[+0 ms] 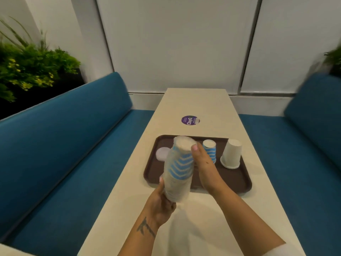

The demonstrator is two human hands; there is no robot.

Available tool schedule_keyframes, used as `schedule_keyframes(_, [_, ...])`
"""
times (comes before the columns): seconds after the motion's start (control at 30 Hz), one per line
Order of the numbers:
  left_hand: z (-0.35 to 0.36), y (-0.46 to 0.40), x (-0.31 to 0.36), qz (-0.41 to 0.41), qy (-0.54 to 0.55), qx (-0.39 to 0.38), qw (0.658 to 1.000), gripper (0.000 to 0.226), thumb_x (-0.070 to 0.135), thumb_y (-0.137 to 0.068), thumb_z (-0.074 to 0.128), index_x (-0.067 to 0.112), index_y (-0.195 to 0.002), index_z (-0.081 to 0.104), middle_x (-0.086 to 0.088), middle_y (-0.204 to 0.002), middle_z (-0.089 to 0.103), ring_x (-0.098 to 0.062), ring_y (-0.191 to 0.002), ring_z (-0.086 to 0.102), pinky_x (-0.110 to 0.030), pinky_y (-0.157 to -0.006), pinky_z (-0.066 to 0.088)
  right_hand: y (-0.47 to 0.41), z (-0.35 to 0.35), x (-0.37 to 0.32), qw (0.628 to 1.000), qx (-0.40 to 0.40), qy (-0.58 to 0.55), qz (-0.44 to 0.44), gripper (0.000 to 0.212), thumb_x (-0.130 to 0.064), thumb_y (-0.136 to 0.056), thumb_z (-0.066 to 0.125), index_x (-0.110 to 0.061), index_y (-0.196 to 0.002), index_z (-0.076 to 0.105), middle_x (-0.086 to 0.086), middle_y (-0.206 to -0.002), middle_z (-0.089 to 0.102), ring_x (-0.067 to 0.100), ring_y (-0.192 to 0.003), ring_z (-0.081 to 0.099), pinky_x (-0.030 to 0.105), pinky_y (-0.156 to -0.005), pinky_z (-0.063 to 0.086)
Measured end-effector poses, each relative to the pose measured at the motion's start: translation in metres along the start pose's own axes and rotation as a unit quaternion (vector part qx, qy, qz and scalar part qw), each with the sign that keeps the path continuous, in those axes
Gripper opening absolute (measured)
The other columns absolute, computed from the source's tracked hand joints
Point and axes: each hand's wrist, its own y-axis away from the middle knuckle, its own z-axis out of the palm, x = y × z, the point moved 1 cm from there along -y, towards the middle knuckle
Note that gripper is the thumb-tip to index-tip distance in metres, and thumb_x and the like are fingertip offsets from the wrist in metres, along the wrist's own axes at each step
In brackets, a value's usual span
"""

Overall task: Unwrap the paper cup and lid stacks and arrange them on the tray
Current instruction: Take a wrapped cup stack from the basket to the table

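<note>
Cream table (193,106), brown tray (234,178), left hand (162,200) and right hand (204,163) gripping wrapped cup stack (180,167) tilted above it

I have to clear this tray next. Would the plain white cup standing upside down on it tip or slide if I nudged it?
The white cup is probably very light, being thin paper. It stands upside down on its wide rim, so a low nudge would likely slide it along the smooth tray rather than tip it. A push near its narrow top might topple it.
</note>
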Motion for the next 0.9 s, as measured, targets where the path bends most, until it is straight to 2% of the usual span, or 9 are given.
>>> schedule_keyframes(0.1, [0.012, -0.019, -0.023, -0.075, -0.011, 0.002, 0.997, 0.047, 0.047, -0.097, 0.043, 0.008, -0.107, 0.068, -0.01, -0.092, 0.075, -0.025, -0.075, 0.072, -0.034, -0.075, 0.053, 0.001, -0.028, 0.01, 0.996, 0.034, -0.017, 0.075, 0.043, -0.051, -0.098, 0.034, -0.025, -0.099, 0.068, -0.012, -0.087, 0.074, 0.0, -0.085, 0.068, 0.017, -0.072, 0.051])
schedule_keyframes(0.13, [0.015, -0.028, -0.032, -0.098, -0.018, -0.005, 0.995, 0.044, 0.042, -0.097, 0.045, 0.005, -0.106, 0.068, -0.013, -0.091, 0.074, -0.027, -0.072, 0.073, -0.036, -0.07, 0.057, 0.001, -0.038, 0.014, 0.994, 0.044, -0.003, 0.1, 0.046, -0.047, -0.1, 0.031, -0.024, -0.094, 0.07, -0.011, -0.082, 0.074, 0.001, -0.081, 0.069, 0.018, -0.069, 0.051])
schedule_keyframes(0.2, [0.026, -0.036, -0.043, -0.132, -0.05, -0.024, 0.99, 0.035, 0.033, -0.095, 0.05, 0.005, -0.107, 0.067, -0.015, -0.088, 0.074, -0.029, -0.07, 0.072, -0.035, -0.063, 0.059, 0.001, -0.056, 0.021, 0.987, 0.061, 0.031, 0.145, 0.045, -0.045, -0.101, 0.035, -0.025, -0.09, 0.073, -0.005, -0.088, 0.075, 0.01, -0.086, 0.069, 0.026, -0.075, 0.054])
schedule_keyframes(0.33, [0.051, -0.043, -0.053, -0.176, -0.095, -0.095, 0.975, 0.028, 0.025, -0.078, 0.068, 0.007, -0.099, 0.072, -0.008, -0.095, 0.07, -0.023, -0.091, 0.064, -0.035, -0.094, 0.045, -0.001, -0.086, 0.044, 0.962, 0.098, 0.035, 0.253, 0.027, -0.032, -0.096, 0.055, -0.011, -0.105, 0.068, 0.005, -0.101, 0.07, 0.017, -0.086, 0.064, 0.036, -0.082, 0.053])
schedule_keyframes(0.5, [0.063, -0.059, -0.061, -0.162, -0.173, -0.099, 0.967, 0.02, 0.022, -0.101, 0.042, 0.013, -0.096, 0.06, -0.001, -0.069, 0.073, -0.017, -0.062, 0.07, -0.03, -0.059, 0.057, 0.016, -0.102, 0.07, 0.907, 0.064, 0.092, 0.407, 0.018, -0.027, -0.092, 0.053, -0.015, -0.098, 0.065, 0.006, -0.098, 0.063, 0.023, -0.101, 0.059, 0.039, -0.092, 0.047])
schedule_keyframes(0.57, [0.064, -0.064, -0.062, -0.171, -0.171, -0.117, 0.963, 0.028, 0.029, -0.099, 0.047, 0.009, -0.109, 0.064, -0.01, -0.094, 0.074, -0.025, -0.086, 0.071, -0.04, -0.081, 0.057, 0.024, -0.104, 0.079, 0.89, 0.044, 0.069, 0.45, 0.019, -0.024, -0.091, 0.051, -0.012, -0.094, 0.066, 0.014, -0.099, 0.064, 0.028, -0.097, 0.062, 0.037, -0.085, 0.049])
schedule_keyframes(0.63, [0.063, -0.069, -0.064, -0.209, -0.157, -0.157, 0.952, 0.042, 0.037, -0.094, 0.054, 0.003, -0.116, 0.066, -0.019, -0.12, 0.065, -0.032, -0.112, 0.062, -0.05, -0.102, 0.045, 0.028, -0.104, 0.087, 0.882, 0.041, 0.034, 0.468, 0.021, -0.019, -0.09, 0.05, -0.008, -0.091, 0.067, 0.016, -0.093, 0.064, 0.031, -0.088, 0.064, 0.039, -0.079, 0.054])
schedule_keyframes(0.77, [0.064, -0.072, -0.069, -0.21, -0.169, -0.125, 0.955, 0.041, 0.04, -0.093, 0.053, 0.002, -0.098, 0.07, -0.016, -0.093, 0.073, -0.028, -0.082, 0.071, -0.036, -0.068, 0.059, 0.028, -0.105, 0.097, 0.881, 0.124, 0.036, 0.455, 0.012, -0.001, -0.083, 0.049, -0.003, -0.083, 0.061, 0.011, -0.069, 0.057, 0.025, -0.06, 0.054, 0.032, -0.059, 0.049])
schedule_keyframes(0.9, [0.059, -0.082, -0.07, -0.223, -0.198, -0.096, 0.95, 0.048, 0.043, -0.086, 0.066, 0.003, -0.113, 0.07, -0.015, -0.113, 0.069, -0.028, -0.097, 0.068, -0.038, -0.079, 0.058, 0.025, -0.103, 0.1, 0.892, 0.176, 0.118, 0.4, 0.025, -0.006, -0.087, 0.05, -0.01, -0.063, 0.052, 0.012, -0.07, 0.055, 0.027, -0.065, 0.051, 0.039, -0.066, 0.051])
